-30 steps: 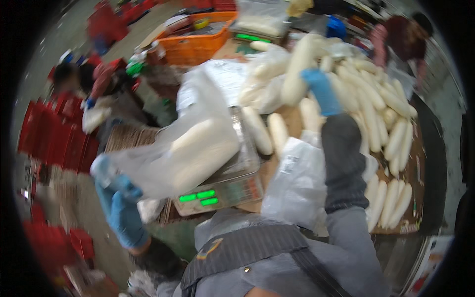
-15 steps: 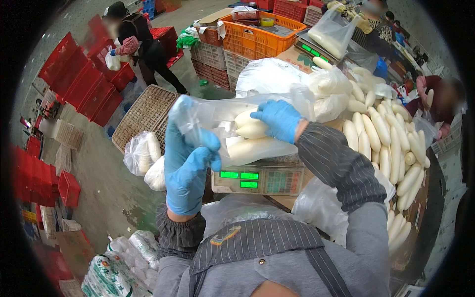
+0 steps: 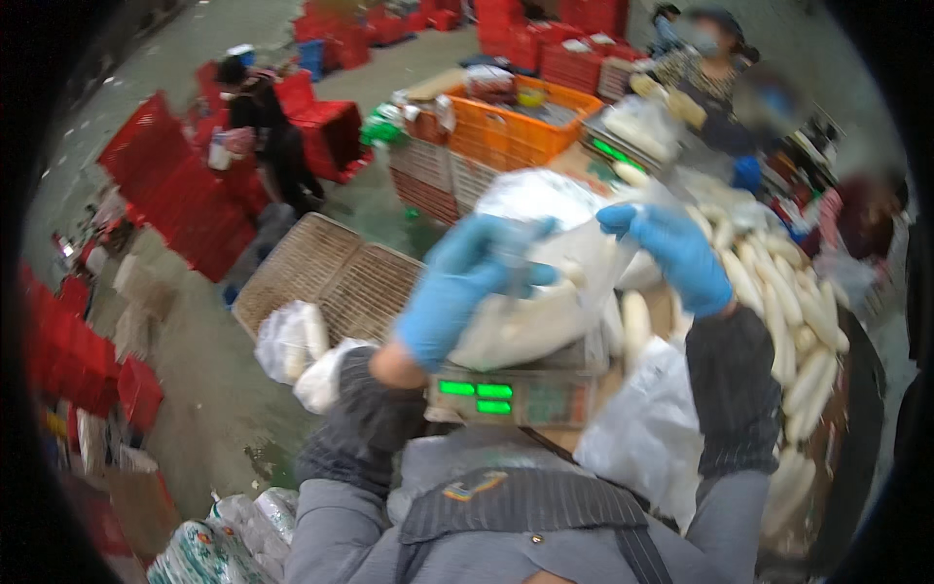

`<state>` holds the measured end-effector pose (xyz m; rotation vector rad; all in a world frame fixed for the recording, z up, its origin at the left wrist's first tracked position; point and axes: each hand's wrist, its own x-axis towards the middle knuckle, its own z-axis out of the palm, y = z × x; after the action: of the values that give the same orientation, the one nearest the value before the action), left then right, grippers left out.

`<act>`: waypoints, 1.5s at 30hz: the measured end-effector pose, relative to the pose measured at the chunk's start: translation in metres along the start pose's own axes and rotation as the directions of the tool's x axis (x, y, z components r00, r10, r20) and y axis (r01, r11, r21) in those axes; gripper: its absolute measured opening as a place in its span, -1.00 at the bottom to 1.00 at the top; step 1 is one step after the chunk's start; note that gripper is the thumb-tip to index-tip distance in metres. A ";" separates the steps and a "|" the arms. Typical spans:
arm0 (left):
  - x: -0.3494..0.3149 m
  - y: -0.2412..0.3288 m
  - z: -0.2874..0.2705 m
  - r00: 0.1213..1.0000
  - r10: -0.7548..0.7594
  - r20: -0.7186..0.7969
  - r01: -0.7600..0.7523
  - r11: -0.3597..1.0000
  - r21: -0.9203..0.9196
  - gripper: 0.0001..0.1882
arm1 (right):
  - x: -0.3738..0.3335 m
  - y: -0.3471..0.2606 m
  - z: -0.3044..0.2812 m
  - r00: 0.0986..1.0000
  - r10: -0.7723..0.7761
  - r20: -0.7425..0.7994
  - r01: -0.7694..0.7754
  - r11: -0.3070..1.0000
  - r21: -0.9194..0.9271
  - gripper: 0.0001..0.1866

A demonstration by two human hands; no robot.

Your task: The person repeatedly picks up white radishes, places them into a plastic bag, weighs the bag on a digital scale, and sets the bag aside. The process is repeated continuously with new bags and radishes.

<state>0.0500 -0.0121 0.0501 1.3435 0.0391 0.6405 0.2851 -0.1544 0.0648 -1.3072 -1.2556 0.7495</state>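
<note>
A clear plastic bag [image 3: 516, 336] with white radishes in it lies over the scale [image 3: 559, 399], whose green display is lit. My left hand [image 3: 452, 297], in a blue glove, grips the bag's near-left side; its fingers are somewhat blurred. At the bag's upper right edge, my right hand [image 3: 681, 258], gloved alike, pinches the plastic and pulls it up and outward. Loose white radishes [image 3: 793, 292] are heaped on the table right of my right hand. Another white plastic bag [image 3: 647, 409] lies below my right hand, beside the scale.
A brown crate [image 3: 360, 292] and bagged radishes [image 3: 292, 341] stand to the left. Beyond the scale are an orange crate [image 3: 506, 127] and a second scale [image 3: 613, 151]. A person [image 3: 268, 127] stands by red crates [image 3: 180, 185]; others work at the far right.
My right hand has come out of the bag and moved right to its edge. My left hand has moved right and lower. The bag has sunk toward the scale, and the view has shifted.
</note>
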 end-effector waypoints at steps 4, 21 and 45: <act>0.024 -0.030 0.013 0.995 0.016 0.094 -0.016 1.000 0.006 -0.78 | 0.021 0.019 0.053 0.808 -0.560 0.181 0.573 0.676 -0.464 -0.49; 0.045 -0.130 -0.115 0.890 -0.047 -0.454 0.407 0.534 0.741 -0.61 | -0.069 0.148 0.014 0.996 0.016 0.086 -0.059 0.847 0.528 -0.67; 0.035 -0.126 -0.048 0.940 0.263 0.217 -0.336 0.826 0.452 -0.60 | -0.028 0.101 0.048 0.963 -0.152 -0.221 0.172 0.983 0.072 -0.77</act>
<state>0.1116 0.0363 -0.0653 1.9075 -0.1450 0.8316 0.2568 -0.1486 -0.0469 -1.1626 -1.1263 0.5276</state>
